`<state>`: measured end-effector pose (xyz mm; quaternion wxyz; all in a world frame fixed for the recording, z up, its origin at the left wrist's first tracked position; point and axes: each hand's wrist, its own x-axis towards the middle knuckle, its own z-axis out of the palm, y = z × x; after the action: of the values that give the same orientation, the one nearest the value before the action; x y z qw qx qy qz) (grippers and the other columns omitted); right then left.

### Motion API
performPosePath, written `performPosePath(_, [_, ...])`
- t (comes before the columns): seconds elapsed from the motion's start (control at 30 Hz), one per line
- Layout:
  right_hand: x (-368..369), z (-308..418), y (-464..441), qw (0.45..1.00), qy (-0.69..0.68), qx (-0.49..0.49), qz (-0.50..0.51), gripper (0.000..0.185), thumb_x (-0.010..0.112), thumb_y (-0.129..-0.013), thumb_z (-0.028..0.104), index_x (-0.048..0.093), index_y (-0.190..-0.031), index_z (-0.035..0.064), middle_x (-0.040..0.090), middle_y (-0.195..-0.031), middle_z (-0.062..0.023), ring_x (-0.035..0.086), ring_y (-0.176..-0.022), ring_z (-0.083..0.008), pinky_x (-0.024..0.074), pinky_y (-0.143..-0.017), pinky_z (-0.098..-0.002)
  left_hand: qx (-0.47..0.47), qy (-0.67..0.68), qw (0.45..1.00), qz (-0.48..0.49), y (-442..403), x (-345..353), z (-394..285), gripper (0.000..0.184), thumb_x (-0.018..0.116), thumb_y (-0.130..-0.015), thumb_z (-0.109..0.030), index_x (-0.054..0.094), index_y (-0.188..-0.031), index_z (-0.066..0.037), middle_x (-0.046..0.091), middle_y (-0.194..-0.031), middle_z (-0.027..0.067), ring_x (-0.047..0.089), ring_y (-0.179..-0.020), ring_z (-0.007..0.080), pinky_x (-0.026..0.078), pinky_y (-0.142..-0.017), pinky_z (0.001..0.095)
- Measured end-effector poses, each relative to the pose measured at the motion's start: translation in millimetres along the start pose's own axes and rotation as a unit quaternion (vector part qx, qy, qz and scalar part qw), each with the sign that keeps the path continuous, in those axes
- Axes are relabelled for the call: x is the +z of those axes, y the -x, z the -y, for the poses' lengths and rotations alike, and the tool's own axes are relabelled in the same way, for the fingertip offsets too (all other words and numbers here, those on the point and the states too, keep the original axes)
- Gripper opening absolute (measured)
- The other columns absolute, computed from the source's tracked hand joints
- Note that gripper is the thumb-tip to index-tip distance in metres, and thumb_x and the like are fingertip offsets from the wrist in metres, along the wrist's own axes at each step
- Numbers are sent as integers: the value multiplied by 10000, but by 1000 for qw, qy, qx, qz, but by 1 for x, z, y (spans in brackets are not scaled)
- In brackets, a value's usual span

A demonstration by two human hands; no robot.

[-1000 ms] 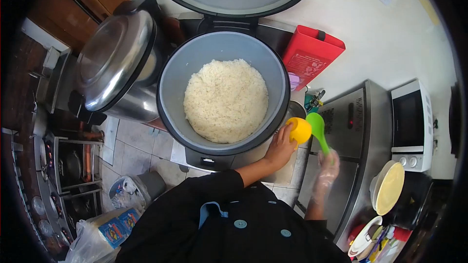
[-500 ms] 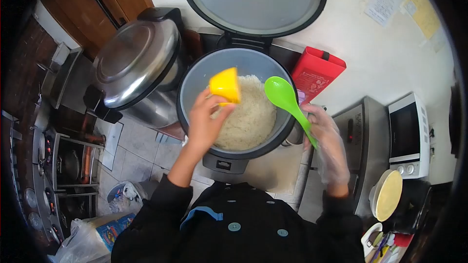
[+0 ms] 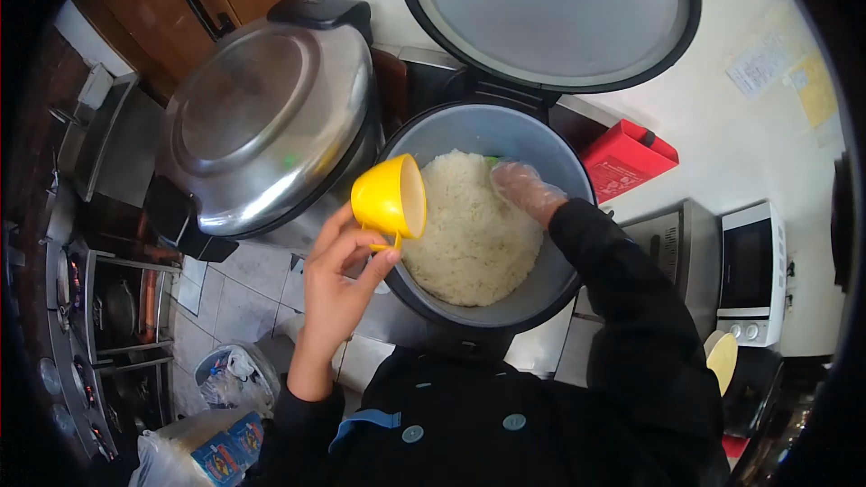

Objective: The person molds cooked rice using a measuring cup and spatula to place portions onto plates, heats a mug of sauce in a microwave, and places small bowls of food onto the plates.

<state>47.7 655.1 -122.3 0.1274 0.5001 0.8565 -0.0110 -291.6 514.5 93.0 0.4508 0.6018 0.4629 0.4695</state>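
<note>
A yellow cup (image 3: 383,198) is pinched by its handle in my left hand (image 3: 341,275), tilted on its side with its mouth facing right. It hangs over the left rim of an open rice cooker (image 3: 478,122). Cooked rice (image 3: 474,243) is heaped inside the pot. My right hand (image 3: 526,188), in a clear plastic glove, reaches into the pot at the far right of the rice. Its fingers are wrapped round a green spoon (image 3: 492,160), of which only a small green bit shows; the rest is hidden by the hand and the rice.
The cooker's raised lid (image 3: 550,9) stands behind the pot. A second, closed steel rice cooker (image 3: 271,126) is close on the left. To the right are a red box (image 3: 629,160), a steel appliance (image 3: 699,248) and a white microwave (image 3: 753,275). A bin (image 3: 236,374) stands lower left.
My right hand has moved left and down into the pot, taking the green spoon into the rice. My left hand has drawn the yellow cup back toward me and left. The view has shifted.
</note>
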Motion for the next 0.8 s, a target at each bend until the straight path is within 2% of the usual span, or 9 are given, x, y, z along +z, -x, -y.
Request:
performPosePath(0.07, [10, 4, 0, 999, -48, -6, 3, 283, 549, -815, 181, 577, -1028, -2, 597, -967, -96, 559, -959, -211, 435, -832, -273, 0, -15, 1000, 8, -19, -5, -1, 135, 700, -764, -13, 622, -865, 27, 482, -1247, 168, 620, -950, 185, 525, -810, 287])
performPosePath(0.13, [-12, 32, 26, 882, -449, 39, -135, 289, 527, -820, 153, 567, -1050, -17, 608, -938, -111, 592, -892, -231, 470, -799, -292, 62, -48, 997, 23, -40, -5, -4, 156, 714, -748, -18, 626, -871, 22, 489, -1238, 183, 624, -948, 190, 525, -809, 283])
performPosePath(0.17, [-23, 41, 40, 882, -450, 42, -135, 289, 527, -820, 153, 567, -1050, -17, 608, -938, -111, 592, -892, -231, 470, -799, -292, 78, -53, 995, 28, -50, -4, 0, 162, 717, -746, -22, 629, -876, 18, 496, -1229, 191, 625, -952, 197, 525, -811, 283])
performPosePath(0.27, [-72, 43, 60, 990, -107, -78, 55, 301, 507, -806, 125, 564, -1052, -39, 616, -873, -121, 616, -782, -241, 503, -725, -334, 94, -30, 994, 42, -79, 12, -1, 164, 719, -743, -19, 630, -877, 13, 493, -1234, 201, 619, -972, 203, 523, -817, 286])
performPosePath(0.33, [-93, 39, 58, 963, 181, -201, -13, 320, 494, -798, 97, 554, -1067, -67, 624, -825, -150, 624, -708, -259, 511, -647, -376, 99, -28, 994, 40, -94, 24, 1, 174, 729, -737, -42, 635, -877, 0, 508, -1224, 192, 627, -913, 194, 520, -776, 278])
performPosePath(0.4, [-80, 26, 20, 946, 285, -96, -125, 293, 502, -808, 103, 578, -1058, -28, 630, -851, -208, 658, -754, -286, 514, -555, -416, 144, -97, 983, 54, -98, 31, -2, 185, 738, -731, -81, 641, -874, -15, 531, -1204, 176, 620, -830, 194, 504, -723, 278])
performPosePath(0.47, [-71, 14, -33, 998, -2, -38, 47, 296, 483, -852, 140, 577, -1083, -20, 628, -930, -228, 651, -828, -289, 512, -647, -403, 144, -91, 984, 58, -97, 35, 3, 198, 745, -724, -116, 641, -864, -21, 553, -1165, 160, 596, -766, 210, 482, -691, 279])
performPosePath(0.67, [-24, 17, -9, 946, -319, -58, 7, 281, 461, -897, 164, 584, -1075, -14, 616, -1021, -217, 625, -931, -276, 489, -775, -371, 81, -294, 932, 194, -113, 56, 34, 233, 657, -799, -232, 649, -917, -32, 553, -1134, 203, 616, -855, 314, 500, -742, 375])
performPosePath(0.8, [6, 26, 54, 978, -186, -89, -11, 191, 501, -809, 72, 601, -971, 66, 639, -943, -81, 633, -827, -198, 506, -672, -327, 32, -571, 758, 314, -131, 113, 94, 319, 635, -792, -238, 636, -1003, 1, 578, -1102, 213, 614, -912, 326, 492, -781, 396])
